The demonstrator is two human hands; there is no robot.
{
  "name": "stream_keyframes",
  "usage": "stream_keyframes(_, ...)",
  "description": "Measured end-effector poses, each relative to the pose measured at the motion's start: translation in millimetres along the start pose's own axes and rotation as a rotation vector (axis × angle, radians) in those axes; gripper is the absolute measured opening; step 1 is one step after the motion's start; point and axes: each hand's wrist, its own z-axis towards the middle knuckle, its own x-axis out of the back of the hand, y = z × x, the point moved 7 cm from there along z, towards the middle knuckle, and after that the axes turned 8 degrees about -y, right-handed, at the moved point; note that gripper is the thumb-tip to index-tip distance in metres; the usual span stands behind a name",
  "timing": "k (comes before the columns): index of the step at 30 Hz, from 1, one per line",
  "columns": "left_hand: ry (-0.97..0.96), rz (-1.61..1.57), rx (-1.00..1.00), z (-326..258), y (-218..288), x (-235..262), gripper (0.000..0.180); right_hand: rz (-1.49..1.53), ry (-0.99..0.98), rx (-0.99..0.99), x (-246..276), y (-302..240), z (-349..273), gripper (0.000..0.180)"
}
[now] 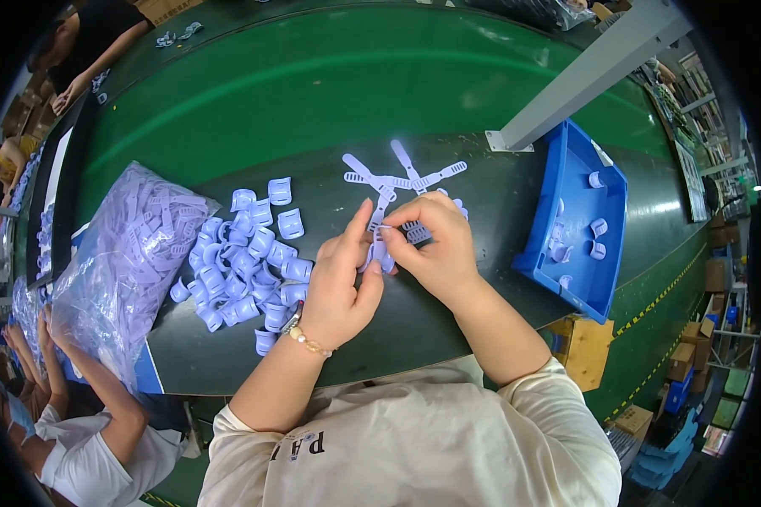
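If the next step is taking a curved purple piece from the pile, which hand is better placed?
Probably the left hand: it is nearer the pile, while the right hand is farther over, toward the blue bin. Both hands are busy with a purple part.

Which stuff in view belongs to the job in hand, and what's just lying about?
Likely part of the job:
- lilac piece in left hand and right hand
- loose slotted straps
- curved-piece pile
- clear bag of straps
- blue bin holding lilac pieces

Probably just around:
- grey post
- light-brown box below the bin
- cardboard box at lower right
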Motion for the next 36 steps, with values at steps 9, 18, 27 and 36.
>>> stream_keyframes(9,0.082,-0.020,0.044,-2,-7,3,0.068,0.021,-0.044,0.042,-4,2,2,0.011)
stream_keyframes(18,0.143,0.137,0.029,4,9,19,0.065,-0.031,-0.236,0.078,-15,-3,2,0.021)
stream_keyframes(27,0.165,0.356,-0.010,3,14,18,0.069,-0.078,-0.227,0.054,-17,-4,0,0.020)
stream_keyframes(36,0.245,0.025,0.018,5,-6,20,0.076,-0.099,-0.118,0.196,-12,-18,0,0.023)
